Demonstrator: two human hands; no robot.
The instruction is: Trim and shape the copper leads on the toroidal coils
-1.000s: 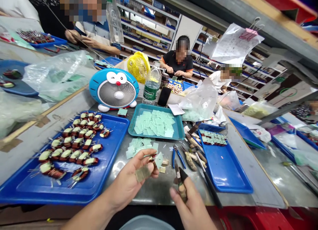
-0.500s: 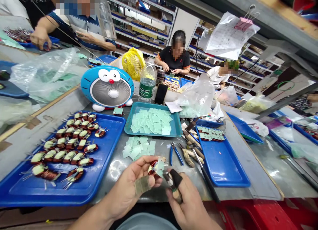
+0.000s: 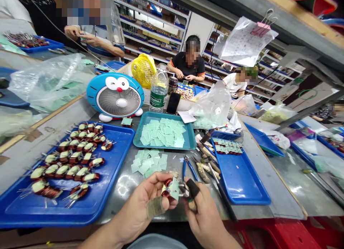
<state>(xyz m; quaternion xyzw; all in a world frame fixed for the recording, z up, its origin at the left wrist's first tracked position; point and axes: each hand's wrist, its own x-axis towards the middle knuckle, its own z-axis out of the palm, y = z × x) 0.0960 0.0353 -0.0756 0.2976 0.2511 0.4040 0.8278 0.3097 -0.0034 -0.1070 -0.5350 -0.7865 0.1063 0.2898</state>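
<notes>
My left hand (image 3: 142,202), tape around its thumb, pinches a copper-wound coil (image 3: 166,188). A pale green plate (image 3: 175,189) with small holes sits against the coil's right side, facing my right hand. My right hand (image 3: 205,215), a dark cover on its index finger, is closed around pliers (image 3: 185,190). Their metal jaws are at the wire leads on the plate's right side; most of the handle is hidden in the palm. Just beyond both hands, blue-handled cutters (image 3: 190,168) lie on the metal bench.
At left, a blue tray (image 3: 110,184) holds rows of coils. A teal tray (image 3: 138,136) of green plates stands ahead, with loose plates (image 3: 149,162) before it. Several tools (image 3: 209,163) lie right of centre, beside another blue tray (image 3: 242,181) with plated coils. A fan (image 3: 115,96) and bottle (image 3: 158,93) stand behind.
The pliers' jaws have come up against the leads by the plate, and the coil is turned slightly, showing more of the plate. A co-worker at upper left has brought both hands together.
</notes>
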